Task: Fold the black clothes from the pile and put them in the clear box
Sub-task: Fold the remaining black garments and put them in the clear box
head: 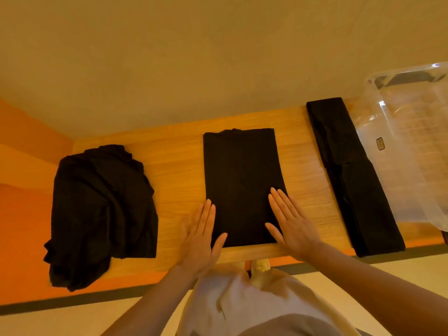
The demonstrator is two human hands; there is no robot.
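Flat hands [201, 236] astride folded garment [240, 180] edges

left hand [202, 236] — lying flat, palm down, fingers straight and together, thumb splayed toward the right | right hand [291, 224] — lying flat likewise, fingers pointing away, thumb splayed toward the left | both forearms bare, reaching forward from the lower edge, angling inward toward each other

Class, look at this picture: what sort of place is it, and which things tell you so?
Probably a room at home: a wooden table against a plain wall, a pile of black clothes, and a clear box for storage.
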